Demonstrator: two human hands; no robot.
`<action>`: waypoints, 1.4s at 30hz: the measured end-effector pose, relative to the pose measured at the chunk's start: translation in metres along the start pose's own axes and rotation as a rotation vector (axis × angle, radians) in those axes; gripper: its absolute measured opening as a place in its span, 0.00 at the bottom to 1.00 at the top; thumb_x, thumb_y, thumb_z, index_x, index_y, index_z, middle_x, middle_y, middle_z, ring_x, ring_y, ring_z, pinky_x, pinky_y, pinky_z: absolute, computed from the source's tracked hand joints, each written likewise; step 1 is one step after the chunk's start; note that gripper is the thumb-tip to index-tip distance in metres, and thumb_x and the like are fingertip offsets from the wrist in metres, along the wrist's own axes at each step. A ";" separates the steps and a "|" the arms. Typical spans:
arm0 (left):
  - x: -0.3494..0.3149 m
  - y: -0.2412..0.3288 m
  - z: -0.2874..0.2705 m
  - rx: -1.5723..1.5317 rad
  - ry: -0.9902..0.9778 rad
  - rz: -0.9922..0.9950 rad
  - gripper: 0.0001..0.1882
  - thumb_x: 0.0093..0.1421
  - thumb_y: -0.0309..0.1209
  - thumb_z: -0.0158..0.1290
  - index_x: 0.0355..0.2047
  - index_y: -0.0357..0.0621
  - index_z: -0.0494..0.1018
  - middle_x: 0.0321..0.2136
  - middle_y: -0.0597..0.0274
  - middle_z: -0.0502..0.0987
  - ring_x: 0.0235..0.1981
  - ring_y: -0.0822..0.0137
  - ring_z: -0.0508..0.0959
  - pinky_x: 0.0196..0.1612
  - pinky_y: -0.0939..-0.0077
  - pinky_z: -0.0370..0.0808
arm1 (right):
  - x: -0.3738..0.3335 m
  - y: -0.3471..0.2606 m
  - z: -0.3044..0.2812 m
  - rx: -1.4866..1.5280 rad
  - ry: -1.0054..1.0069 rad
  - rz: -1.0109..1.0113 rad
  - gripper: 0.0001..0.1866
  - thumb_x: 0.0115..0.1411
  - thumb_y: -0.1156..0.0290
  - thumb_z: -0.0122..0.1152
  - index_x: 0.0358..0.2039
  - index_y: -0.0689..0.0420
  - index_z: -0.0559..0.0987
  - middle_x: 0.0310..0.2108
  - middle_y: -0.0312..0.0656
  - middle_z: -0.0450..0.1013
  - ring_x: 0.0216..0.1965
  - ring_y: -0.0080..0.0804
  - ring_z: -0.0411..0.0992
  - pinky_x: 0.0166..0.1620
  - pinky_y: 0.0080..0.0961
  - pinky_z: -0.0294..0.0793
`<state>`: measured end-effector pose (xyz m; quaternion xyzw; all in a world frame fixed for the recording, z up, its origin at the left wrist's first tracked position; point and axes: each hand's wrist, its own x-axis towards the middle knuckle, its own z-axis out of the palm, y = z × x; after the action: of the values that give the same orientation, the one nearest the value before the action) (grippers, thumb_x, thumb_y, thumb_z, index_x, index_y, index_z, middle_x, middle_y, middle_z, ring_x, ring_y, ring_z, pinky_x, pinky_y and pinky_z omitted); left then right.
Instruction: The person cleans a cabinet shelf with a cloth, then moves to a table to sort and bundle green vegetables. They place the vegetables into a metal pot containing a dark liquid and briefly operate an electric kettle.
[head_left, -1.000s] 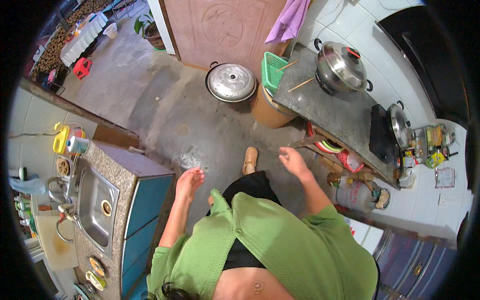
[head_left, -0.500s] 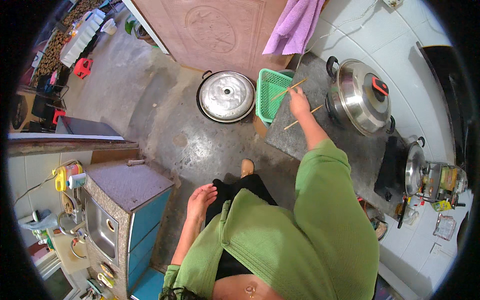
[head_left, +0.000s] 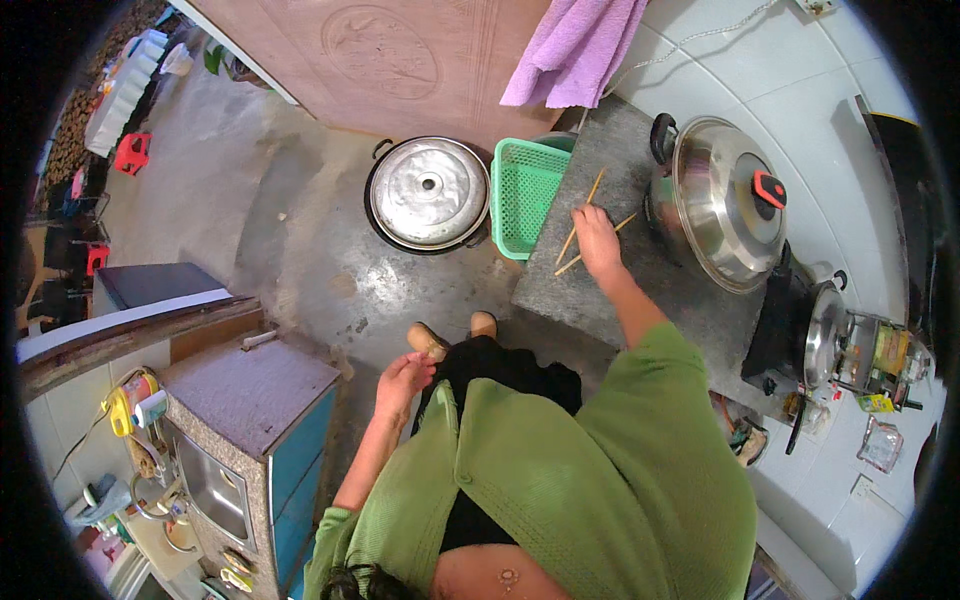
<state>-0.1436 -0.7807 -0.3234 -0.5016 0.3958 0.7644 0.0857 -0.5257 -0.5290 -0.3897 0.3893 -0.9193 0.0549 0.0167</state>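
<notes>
Wooden chopsticks [head_left: 567, 246] lying on grey counter [head_left: 690, 320], right hand [head_left: 598, 242] touching them, grip hard to tell; left hand [head_left: 402, 382] hanging loosely half-open.

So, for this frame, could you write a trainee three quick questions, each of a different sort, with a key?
1. Which of the person's hands is at the chopsticks?
2. True or false: the pot on the counter has its lid off.
3. What colour is the basket beside the counter?
a) pink
b) green
c) white

Key:
1. The right hand.
2. False; the lid is on.
3. b
</notes>
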 end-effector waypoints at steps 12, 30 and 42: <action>0.028 0.053 0.027 0.239 -0.155 0.036 0.16 0.68 0.35 0.47 0.51 0.39 0.72 0.45 0.57 0.78 0.45 0.67 0.78 0.49 0.73 0.75 | -0.057 -0.030 -0.026 0.123 0.015 0.609 0.34 0.55 0.59 0.68 0.59 0.56 0.69 0.62 0.55 0.60 0.59 0.57 0.60 0.58 0.48 0.66; -0.030 0.020 -0.093 -0.209 0.289 0.209 0.15 0.66 0.37 0.50 0.49 0.42 0.73 0.41 0.62 0.79 0.40 0.71 0.78 0.44 0.76 0.75 | 0.041 -0.269 -0.014 0.540 -0.146 -0.378 0.29 0.56 0.76 0.59 0.60 0.58 0.67 0.65 0.54 0.53 0.62 0.58 0.55 0.63 0.47 0.57; 0.006 0.109 -0.285 -0.540 0.390 0.347 0.13 0.66 0.33 0.49 0.48 0.42 0.73 0.41 0.62 0.79 0.40 0.70 0.79 0.43 0.75 0.77 | 0.165 -0.294 0.087 -0.068 -0.600 -0.296 0.29 0.52 0.63 0.64 0.54 0.58 0.74 0.59 0.59 0.63 0.61 0.60 0.57 0.61 0.48 0.61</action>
<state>-0.0048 -1.0526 -0.3247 -0.5677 0.2683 0.7344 -0.2576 -0.4288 -0.8596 -0.4379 0.5167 -0.8180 -0.0957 -0.2339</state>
